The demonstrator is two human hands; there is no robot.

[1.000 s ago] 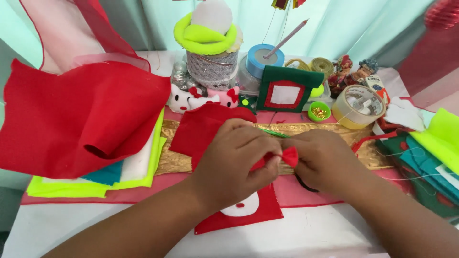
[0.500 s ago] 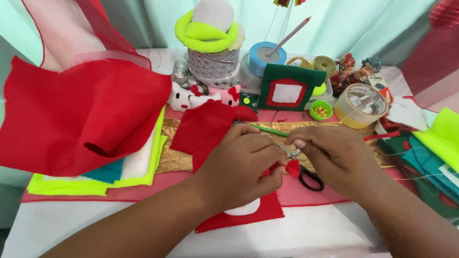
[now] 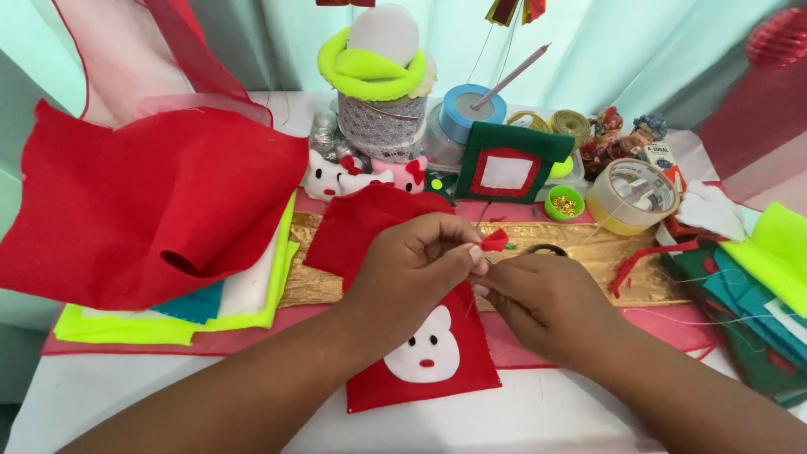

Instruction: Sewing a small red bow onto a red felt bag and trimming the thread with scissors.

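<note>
My left hand (image 3: 412, 267) pinches a small red felt piece (image 3: 494, 240) between thumb and fingertips. My right hand (image 3: 548, 304) sits right beside it, fingertips meeting the left hand's at the piece; whether it holds a needle is too small to tell. Both hands hover over a red felt panel (image 3: 437, 357) with a white bear face, lying on the table. Black scissors handles (image 3: 548, 250) peek out just behind my right hand.
A folded red felt sheet (image 3: 143, 202) lies on a stack of yellow, white and teal felt at left. Behind stand a lace roll with a neon ring (image 3: 378, 71), a blue ribbon spool (image 3: 466, 109), a green felt frame (image 3: 511, 164), a tape roll (image 3: 635, 195) and green felt (image 3: 773, 252) at right.
Both hands shifted slightly; the small red piece has gone from between the hands near the scissors up into my left fingertips. The scissors are now mostly hidden.
</note>
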